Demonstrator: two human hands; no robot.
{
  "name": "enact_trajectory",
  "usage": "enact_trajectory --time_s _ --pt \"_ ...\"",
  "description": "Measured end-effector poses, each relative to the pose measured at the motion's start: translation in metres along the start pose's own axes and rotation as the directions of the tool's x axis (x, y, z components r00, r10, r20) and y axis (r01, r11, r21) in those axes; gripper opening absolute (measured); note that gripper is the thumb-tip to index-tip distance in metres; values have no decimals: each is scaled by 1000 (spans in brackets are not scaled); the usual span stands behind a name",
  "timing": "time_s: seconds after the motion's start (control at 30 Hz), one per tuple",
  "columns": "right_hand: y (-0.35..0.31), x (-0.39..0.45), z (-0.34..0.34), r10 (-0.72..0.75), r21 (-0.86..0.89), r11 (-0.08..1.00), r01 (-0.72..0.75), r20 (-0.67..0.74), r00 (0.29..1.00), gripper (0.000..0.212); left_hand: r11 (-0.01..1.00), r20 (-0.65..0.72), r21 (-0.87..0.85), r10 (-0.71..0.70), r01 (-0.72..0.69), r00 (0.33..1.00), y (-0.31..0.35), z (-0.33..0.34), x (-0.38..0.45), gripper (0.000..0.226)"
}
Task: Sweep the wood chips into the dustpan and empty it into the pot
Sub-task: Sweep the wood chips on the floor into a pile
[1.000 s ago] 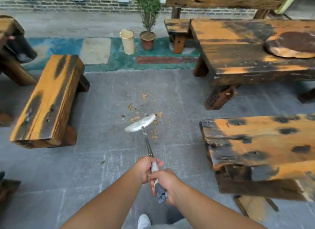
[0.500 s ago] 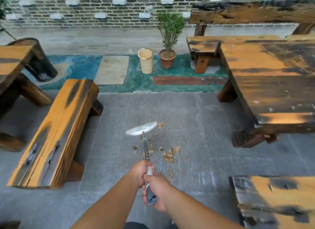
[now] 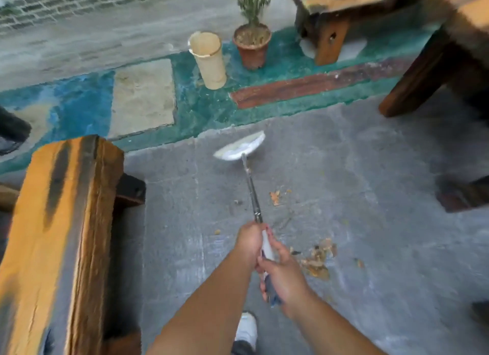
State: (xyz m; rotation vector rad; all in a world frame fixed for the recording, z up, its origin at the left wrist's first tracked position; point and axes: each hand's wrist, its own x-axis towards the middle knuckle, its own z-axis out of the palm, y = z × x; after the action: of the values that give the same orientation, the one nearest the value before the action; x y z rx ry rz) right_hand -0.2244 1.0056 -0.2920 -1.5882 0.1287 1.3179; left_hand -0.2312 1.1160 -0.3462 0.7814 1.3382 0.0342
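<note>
1. I see both hands on one long tool: a white, flat-headed dustpan on a thin metal pole with a white-and-blue grip [image 3: 242,149].
2. Left hand [image 3: 250,239] sits higher on the pole, fingers wrapped round it where metal meets the white grip.
3. Right hand [image 3: 284,275] sits lower, fingers curled round the blue end of the handle; the two hands are just beside each other.
4. The white head is out ahead of the hands, near the edge of the green painted strip [image 3: 211,108]; blur hides whether it touches the grey stone floor [image 3: 383,249].
5. Scattered brown wood chips [image 3: 317,259] lie on the floor right of the hands, biggest clump near the right hand, one loose chip [image 3: 275,197] just right of the pole.
6. Cream cylindrical pot [image 3: 209,59] stands upright on the green strip, well beyond the head.
7. Terracotta pot with a small green shrub [image 3: 252,46] is just right of it.
8. Orange-and-black scorched wooden bench [image 3: 53,235] on my left.
</note>
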Motion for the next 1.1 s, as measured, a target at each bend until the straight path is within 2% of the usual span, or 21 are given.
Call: enact_trajectory --time_s 0.07,0.17,0.37,0.5,0.67,0.87,1.0,1.1 --pt "5 49 20 -9 54 998 9 -8 1000 59 998 -4 57 34 -34 999 10 -10 54 30" --pt "13 95 43 12 92 996 -9 -30 999 59 997 -1 70 12 -12 1000 14 -22 114 35" --pt "41 108 58 180 190 968 -164 -70 981 56 986 64 131 -116 107 991 -12 -40 136 34" --pt "71 73 54 219 221 955 -197 -78 973 56 981 71 152 -134 122 988 -42 -45 107 27" --pt "117 7 46 264 239 942 -235 -97 960 55 974 52 132 -195 187 979 -100 -54 46 34" --pt "196 -105 19 304 248 928 -279 -71 950 44 958 56 77 -281 277 958 -206 -69 -46 31" --pt "251 -174 -9 288 228 937 -265 -74 955 53 942 65 15 -335 334 940 -282 -71 -98 29" --pt "275 -209 -23 239 191 957 -217 -98 966 58 954 52 -6 -300 301 952 -317 -67 -128 28"
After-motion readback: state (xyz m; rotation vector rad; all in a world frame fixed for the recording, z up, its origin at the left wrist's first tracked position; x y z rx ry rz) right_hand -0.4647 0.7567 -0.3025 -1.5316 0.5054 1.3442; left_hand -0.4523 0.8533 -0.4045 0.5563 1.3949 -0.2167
